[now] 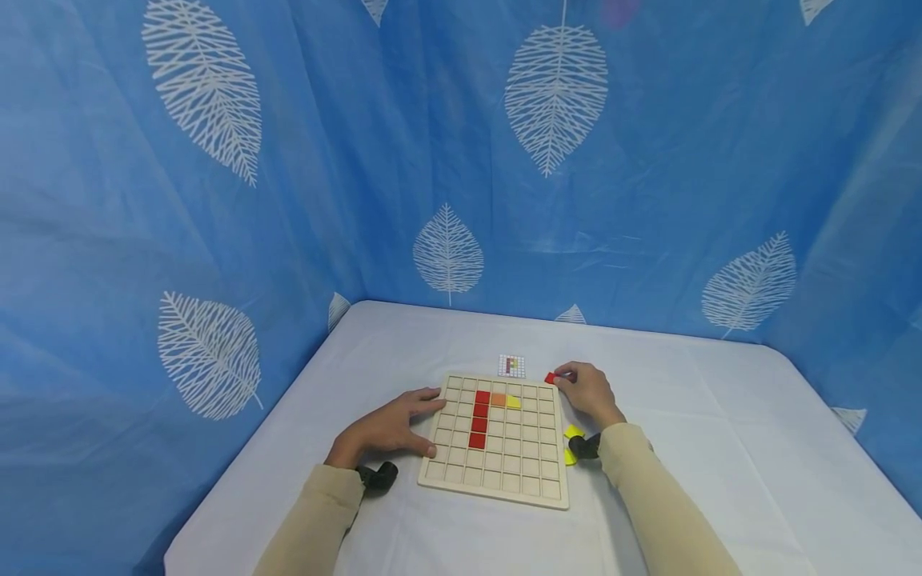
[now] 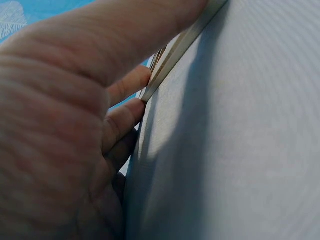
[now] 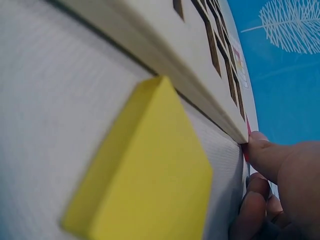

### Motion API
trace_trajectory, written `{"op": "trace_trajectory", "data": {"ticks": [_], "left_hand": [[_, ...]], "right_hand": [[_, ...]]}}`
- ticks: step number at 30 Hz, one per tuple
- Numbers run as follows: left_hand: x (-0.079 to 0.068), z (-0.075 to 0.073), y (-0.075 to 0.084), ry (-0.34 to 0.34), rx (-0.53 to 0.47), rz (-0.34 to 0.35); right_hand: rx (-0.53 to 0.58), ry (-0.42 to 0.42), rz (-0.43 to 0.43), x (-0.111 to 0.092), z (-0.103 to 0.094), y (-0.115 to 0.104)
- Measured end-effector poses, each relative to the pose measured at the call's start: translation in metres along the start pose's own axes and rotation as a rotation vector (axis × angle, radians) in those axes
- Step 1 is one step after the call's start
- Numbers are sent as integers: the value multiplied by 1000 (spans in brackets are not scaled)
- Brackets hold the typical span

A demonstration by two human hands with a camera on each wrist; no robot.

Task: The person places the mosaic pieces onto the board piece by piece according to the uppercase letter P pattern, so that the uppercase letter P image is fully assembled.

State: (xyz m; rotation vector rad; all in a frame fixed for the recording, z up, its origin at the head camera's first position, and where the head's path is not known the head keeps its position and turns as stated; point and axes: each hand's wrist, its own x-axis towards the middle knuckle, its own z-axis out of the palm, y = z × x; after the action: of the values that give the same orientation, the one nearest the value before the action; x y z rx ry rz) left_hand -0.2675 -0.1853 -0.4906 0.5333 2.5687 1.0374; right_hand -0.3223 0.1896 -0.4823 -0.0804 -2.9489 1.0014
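Note:
A square wooden grid board (image 1: 497, 480) lies on the table, holding a column of red tiles (image 1: 479, 424), an orange tile (image 1: 499, 399) and a yellow tile (image 1: 514, 402) in its cells. My left hand (image 1: 385, 424) rests at the board's left edge, thumb and fingers spread, as the left wrist view also shows. Beyond the board's far right corner, my right hand (image 1: 589, 394) pinches a red tile (image 1: 551, 378) by its side. In the right wrist view the thumb (image 3: 267, 152) partly hides that red tile (image 3: 245, 152).
Loose yellow tiles (image 1: 574, 431) lie by the board's right edge, partly under the right wrist's black camera (image 1: 583, 446). A small card with a coloured grid (image 1: 511, 366) lies behind the board. Blue leaf-patterned curtains (image 1: 648, 200) stand around the white table (image 1: 720, 448).

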Motion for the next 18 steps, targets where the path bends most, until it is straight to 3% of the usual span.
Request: {"op": "trace_trajectory", "data": {"ticks": [10, 18], "left_hand": [[0, -1, -1, -10, -12, 47], [1, 0, -3, 1, -6, 24]], "right_hand": [[3, 16, -10, 1, 3, 3], [6, 6, -64, -1, -1, 4]]}}
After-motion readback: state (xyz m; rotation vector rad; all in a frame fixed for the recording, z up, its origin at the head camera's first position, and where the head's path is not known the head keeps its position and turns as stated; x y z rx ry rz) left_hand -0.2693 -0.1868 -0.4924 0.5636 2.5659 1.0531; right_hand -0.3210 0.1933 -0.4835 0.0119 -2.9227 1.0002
